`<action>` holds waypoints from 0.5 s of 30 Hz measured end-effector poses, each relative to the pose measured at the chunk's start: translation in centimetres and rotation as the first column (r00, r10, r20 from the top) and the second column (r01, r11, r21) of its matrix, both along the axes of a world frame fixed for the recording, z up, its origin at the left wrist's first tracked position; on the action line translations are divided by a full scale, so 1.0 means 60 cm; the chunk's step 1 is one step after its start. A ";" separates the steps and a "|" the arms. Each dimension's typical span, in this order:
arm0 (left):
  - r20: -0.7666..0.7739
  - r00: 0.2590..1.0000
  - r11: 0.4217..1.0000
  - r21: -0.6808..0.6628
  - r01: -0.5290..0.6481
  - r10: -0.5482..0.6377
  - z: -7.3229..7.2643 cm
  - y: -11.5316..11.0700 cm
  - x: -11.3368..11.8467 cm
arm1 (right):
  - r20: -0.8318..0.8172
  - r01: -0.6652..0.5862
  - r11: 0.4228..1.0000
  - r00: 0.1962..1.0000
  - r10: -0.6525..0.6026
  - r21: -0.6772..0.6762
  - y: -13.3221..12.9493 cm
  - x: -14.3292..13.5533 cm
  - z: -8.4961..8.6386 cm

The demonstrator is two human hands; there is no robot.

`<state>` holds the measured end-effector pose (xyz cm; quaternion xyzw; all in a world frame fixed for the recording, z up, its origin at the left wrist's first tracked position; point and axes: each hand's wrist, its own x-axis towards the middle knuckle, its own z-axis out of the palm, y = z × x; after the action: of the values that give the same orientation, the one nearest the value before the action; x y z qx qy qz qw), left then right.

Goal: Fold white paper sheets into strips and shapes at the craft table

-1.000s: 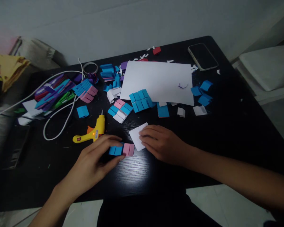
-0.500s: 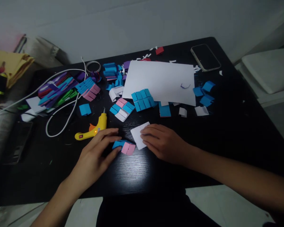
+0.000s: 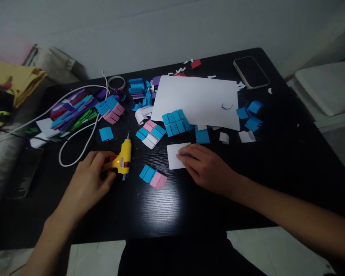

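My left hand [image 3: 93,174] is wrapped round the handle of a yellow glue gun [image 3: 125,155], whose small light glows orange. My right hand [image 3: 208,166] has its fingers closed on the right side of a small white card [image 3: 174,157]; a thin dark line shows between the fingers. Between the hands a blue and pink folded paper piece [image 3: 153,177] lies on the black table. Above it sit a pink, blue and white paper piece [image 3: 151,134] and a larger blue one [image 3: 176,122], which overlaps a big white sheet [image 3: 195,97].
A white cable [image 3: 71,163] loops over the left side, near coloured paper strips [image 3: 74,111]. Loose blue squares [image 3: 253,123] lie at the right. A phone [image 3: 251,72] rests at the back right. White scraps lie along the back.
My left hand has let go of the blue and pink piece and moved left onto the glue gun, which has turned more upright. My right hand and the white card have shifted slightly right and up.
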<state>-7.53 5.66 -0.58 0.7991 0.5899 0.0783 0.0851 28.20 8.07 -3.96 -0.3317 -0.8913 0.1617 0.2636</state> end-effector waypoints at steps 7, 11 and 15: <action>0.040 0.997 0.997 0.002 -0.071 0.071 0.021 -0.025 -0.005 | -0.045 -0.005 1.000 0.999 0.005 -0.005 0.003 0.001 -0.004; 0.194 0.973 0.988 0.060 -0.143 0.129 0.053 -0.041 0.014 | -0.090 -0.021 0.999 0.996 0.018 -0.036 0.005 0.003 -0.006; 0.384 0.920 0.991 -0.076 0.115 -0.077 0.071 -0.025 0.053 | -0.100 -0.063 0.997 0.993 0.058 -0.051 0.007 0.004 -0.006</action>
<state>-4.32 4.15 3.67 0.7918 0.5254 0.1987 0.2400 28.47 8.51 -4.34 -0.3031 -0.8821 0.2098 0.2932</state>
